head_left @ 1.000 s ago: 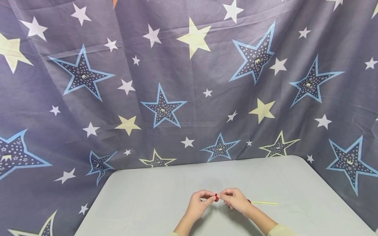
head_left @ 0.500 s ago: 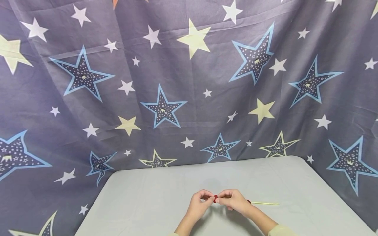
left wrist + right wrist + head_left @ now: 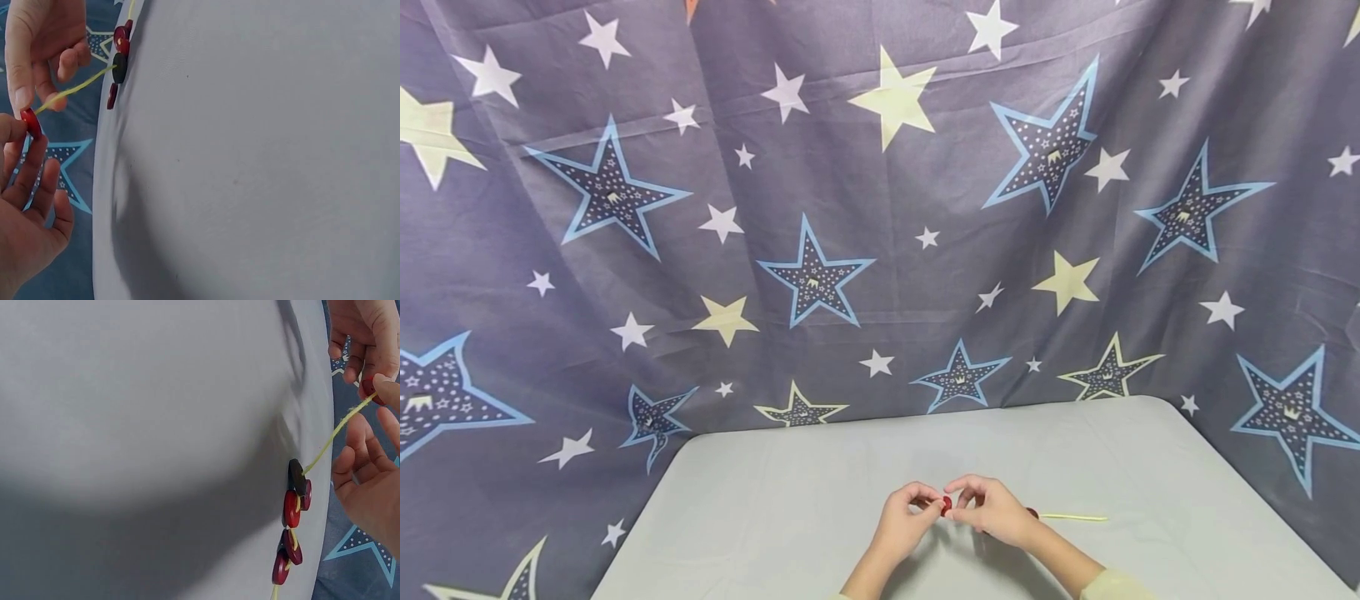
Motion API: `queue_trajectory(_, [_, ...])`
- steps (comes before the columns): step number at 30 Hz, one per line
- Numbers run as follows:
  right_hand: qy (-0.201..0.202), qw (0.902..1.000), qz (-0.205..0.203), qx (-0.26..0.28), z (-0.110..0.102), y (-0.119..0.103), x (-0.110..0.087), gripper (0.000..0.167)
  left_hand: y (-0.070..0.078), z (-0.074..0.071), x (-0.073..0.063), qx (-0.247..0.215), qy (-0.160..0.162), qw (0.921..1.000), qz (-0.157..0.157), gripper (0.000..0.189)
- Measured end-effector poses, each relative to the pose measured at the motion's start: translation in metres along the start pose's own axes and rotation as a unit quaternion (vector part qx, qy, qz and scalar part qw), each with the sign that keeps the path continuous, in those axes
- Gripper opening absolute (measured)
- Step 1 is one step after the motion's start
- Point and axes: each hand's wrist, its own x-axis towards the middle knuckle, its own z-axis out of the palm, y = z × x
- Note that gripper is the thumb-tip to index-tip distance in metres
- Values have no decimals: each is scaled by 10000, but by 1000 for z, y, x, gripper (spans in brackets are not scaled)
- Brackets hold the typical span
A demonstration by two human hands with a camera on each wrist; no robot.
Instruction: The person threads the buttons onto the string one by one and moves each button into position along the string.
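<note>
A red button (image 3: pixel 947 505) is pinched between the thumb and fingers of my left hand (image 3: pixel 901 523). My right hand (image 3: pixel 997 512) is beside it; its thumb touches the button or the cord, and its index finger is lifted away. From that button a yellow cord (image 3: pixel 337 430) slants to the table edge. On the cord there, a black button (image 3: pixel 119 68) and several red and dark red buttons (image 3: pixel 292 509) are strung close together. The button's holes are partly covered by fingers. In the head view my right hand hides most of the strung buttons.
The table (image 3: pixel 775 500) has a light grey cover and a rounded edge. A yellow cord end (image 3: pixel 1075 517) lies on it to the right of my right hand. Behind and around hangs a dark cloth (image 3: pixel 880 208) printed with stars.
My right index finger has lifted off the red button, opening a gap to the thumb. My left hand keeps its pinch almost in place. The cord end has not moved.
</note>
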Motion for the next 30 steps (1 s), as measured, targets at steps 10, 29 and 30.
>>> queue_trajectory(10, [220,9841,-892,-1520,-1,1,0,21,15,-2,-3,67,-23,10000,25,5])
queue_trajectory(29, [259,9623,-970,-2528,-12,0,-8,20,-9,-9,1,159,-352,9990,212,6])
queue_trajectory(30, [252,9610,-976,-2577,-12,0,-9,20,-9,-9,0,164,-380,9990,194,6])
